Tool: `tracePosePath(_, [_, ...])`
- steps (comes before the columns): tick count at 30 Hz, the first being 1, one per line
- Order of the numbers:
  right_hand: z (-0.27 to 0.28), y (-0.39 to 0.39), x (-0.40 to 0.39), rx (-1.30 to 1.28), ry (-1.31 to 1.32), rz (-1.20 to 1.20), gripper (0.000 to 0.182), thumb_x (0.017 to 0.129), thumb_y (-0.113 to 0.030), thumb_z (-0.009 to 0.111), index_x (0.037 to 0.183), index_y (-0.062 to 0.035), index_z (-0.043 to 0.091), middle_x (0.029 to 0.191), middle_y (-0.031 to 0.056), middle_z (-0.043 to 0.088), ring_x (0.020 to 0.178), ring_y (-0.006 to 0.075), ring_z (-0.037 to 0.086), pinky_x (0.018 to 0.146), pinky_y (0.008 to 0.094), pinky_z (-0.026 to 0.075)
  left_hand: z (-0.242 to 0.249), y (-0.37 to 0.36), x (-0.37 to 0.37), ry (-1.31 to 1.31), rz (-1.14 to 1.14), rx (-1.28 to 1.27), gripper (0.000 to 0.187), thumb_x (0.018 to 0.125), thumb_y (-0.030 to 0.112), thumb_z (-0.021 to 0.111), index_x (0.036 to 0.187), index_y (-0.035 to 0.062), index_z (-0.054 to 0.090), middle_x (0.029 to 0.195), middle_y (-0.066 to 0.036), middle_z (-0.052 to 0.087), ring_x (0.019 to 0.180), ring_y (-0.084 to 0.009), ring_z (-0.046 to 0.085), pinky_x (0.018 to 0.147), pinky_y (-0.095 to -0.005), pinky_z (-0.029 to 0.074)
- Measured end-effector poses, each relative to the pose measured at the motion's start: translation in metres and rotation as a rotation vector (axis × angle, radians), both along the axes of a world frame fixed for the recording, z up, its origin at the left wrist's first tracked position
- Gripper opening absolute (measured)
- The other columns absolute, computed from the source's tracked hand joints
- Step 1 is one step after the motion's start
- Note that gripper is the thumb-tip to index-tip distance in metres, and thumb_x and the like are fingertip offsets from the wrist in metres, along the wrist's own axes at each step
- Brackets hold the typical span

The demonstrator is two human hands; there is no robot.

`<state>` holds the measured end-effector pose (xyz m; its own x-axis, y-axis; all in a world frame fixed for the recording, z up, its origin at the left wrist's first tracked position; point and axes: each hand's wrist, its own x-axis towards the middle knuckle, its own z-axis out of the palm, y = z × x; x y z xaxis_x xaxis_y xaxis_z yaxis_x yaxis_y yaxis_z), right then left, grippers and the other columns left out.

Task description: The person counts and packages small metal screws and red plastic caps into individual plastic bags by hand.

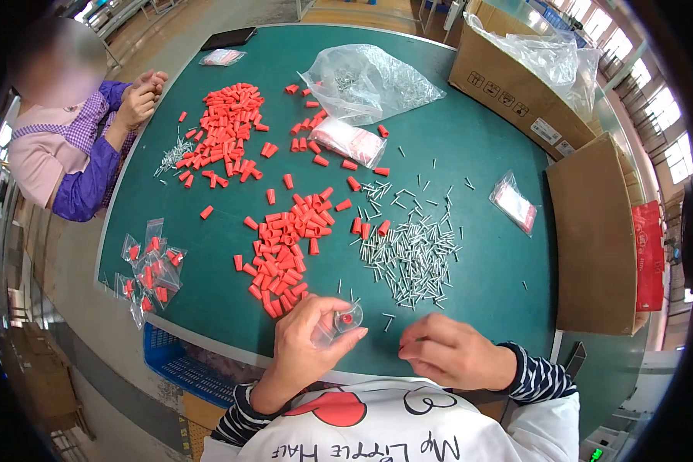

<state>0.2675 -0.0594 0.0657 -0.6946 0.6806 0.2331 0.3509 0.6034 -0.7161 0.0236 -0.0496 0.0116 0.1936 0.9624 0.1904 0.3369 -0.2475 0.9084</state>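
My left hand grips a small clear plastic bag near the table's front edge. The bag's mouth is spread, and a red piece shows in it. To the right, my right hand is closed with thumb and fingertips together; whatever they pinch is too small or hidden. Beyond my left hand lies a heap of red tapered caps. A pile of small silver screw-like pins spreads beyond my right hand, with a few loose ones close to the fingers.
Small filled bags lie at the left edge, above a blue basket. A co-worker sits behind another red heap. Packets of empty bags, a large clear bag and cardboard boxes occupy the far and right sides.
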Motion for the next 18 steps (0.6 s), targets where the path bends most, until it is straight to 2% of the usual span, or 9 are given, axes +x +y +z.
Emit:
tracePosePath(3, [0.006,0.009,-0.015,0.054,0.240,-0.079,0.024,0.074,0.002,0.071,0.096,-0.0011,0.062,0.105,0.0126,0.060,0.088,0.0263,0.061,0.073,0.0355,0.052,0.002,0.000,0.003,0.016,-0.015,0.011,0.040,0.066,0.007,0.086,0.098,0.0058,0.063,0.077,-0.005,0.059,0.062,-0.0171,0.055,0.056,-0.0297,0.046])
tracePosePath(6, [0.001,0.021,-0.032,0.108,0.362,-0.113,0.026,0.075,0.001,0.071,0.100,-0.0021,0.063,0.105,0.0109,0.060,0.087,0.0258,0.061,0.074,0.0359,0.051,0.003,0.001,0.004,0.026,-0.029,0.036,0.040,0.065,0.007,0.086,0.099,0.0061,0.063,0.078,-0.006,0.060,0.063,-0.0177,0.056,0.057,-0.0300,0.047])
tracePosePath(12, [-0.008,0.036,-0.036,0.108,0.186,-0.048,0.031,0.074,0.001,0.070,0.103,-0.0038,0.065,0.105,0.0112,0.062,0.095,0.0278,0.061,0.083,0.0395,0.049,-0.001,-0.001,0.002,0.000,-0.018,0.018,0.037,0.068,0.006,0.084,0.099,0.0051,0.063,0.082,-0.006,0.062,0.065,-0.0174,0.058,0.058,-0.0300,0.048])
tracePosePath(15, [-0.021,0.044,-0.026,0.009,0.224,-0.175,0.036,0.073,-0.001,0.071,0.108,-0.0041,0.064,0.108,0.0119,0.062,0.099,0.0304,0.060,0.085,0.0405,0.049,-0.002,-0.002,0.000,-0.031,0.000,-0.014,0.034,0.070,0.005,0.082,0.099,0.0043,0.063,0.081,-0.005,0.062,0.065,-0.0163,0.058,0.058,-0.0294,0.047])
tracePosePath(18, [-0.031,0.049,-0.030,-0.094,0.208,-0.151,0.041,0.075,-0.001,0.071,0.115,-0.0051,0.061,0.114,0.0120,0.062,0.105,0.0323,0.059,0.090,0.0400,0.047,-0.005,0.000,-0.002,-0.062,0.005,0.002,0.029,0.074,0.003,0.080,0.099,0.0034,0.065,0.080,-0.005,0.060,0.066,-0.0158,0.057,0.059,-0.0284,0.047])
